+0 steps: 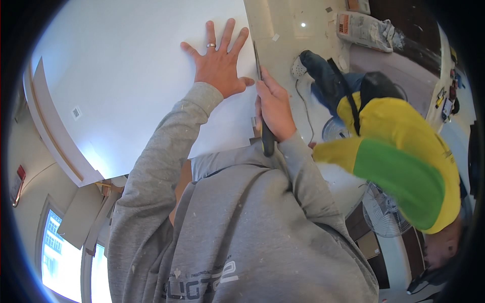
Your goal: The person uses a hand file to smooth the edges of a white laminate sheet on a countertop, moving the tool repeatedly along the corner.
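A large white board (116, 60) with a small printed label fills the upper left. My left hand (218, 65) lies spread flat on it near its right edge, a ring on one finger. My right hand (275, 106) grips the black-and-yellow handle of a saw-like tool (268, 146), just right of that edge. The tool's narrow dark blade points away from me along the edge; how deep it sits in the board, if at all, I cannot tell.
A co-worker (399, 156) in yellow and green bends close at my right, a hand near my right forearm. A cord, a wire fan (384, 212), a torn sack (364, 33) and small tools (447, 106) are on that side. Windows (55, 252) show at lower left.
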`<state>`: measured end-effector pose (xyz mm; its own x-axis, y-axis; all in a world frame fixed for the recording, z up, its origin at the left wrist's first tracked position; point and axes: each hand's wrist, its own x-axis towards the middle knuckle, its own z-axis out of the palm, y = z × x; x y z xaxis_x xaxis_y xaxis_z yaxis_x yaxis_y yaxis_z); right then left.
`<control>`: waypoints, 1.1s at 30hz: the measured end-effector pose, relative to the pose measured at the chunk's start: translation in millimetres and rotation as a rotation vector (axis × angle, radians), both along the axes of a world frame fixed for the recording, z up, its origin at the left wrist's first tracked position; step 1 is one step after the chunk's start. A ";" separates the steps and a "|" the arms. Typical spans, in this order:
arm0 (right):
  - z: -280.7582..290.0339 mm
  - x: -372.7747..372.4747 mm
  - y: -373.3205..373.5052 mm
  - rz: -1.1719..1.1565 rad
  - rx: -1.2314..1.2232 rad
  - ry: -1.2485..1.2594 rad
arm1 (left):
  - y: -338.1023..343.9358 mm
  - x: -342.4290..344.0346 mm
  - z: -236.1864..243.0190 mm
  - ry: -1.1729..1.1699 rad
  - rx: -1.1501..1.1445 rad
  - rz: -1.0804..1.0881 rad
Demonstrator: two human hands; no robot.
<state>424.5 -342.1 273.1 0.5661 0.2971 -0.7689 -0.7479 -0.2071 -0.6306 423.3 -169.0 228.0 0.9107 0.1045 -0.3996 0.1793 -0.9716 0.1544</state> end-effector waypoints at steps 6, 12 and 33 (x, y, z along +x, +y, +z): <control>2.2 4.1 -8.9 0.075 0.026 0.023 | 1.9 -0.5 1.4 0.012 -0.006 0.016; -15.5 2.8 -10.9 0.023 -0.024 0.002 | -2.9 2.8 1.0 0.008 -0.014 0.001; -21.4 2.3 -6.1 0.049 -0.054 -0.069 | -1.7 5.5 3.0 -0.029 -0.007 -0.018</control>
<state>426.8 -348.2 251.8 0.6043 0.2847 -0.7442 -0.6911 -0.2776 -0.6673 428.8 -170.7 231.0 0.9238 0.0851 -0.3733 0.1569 -0.9735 0.1662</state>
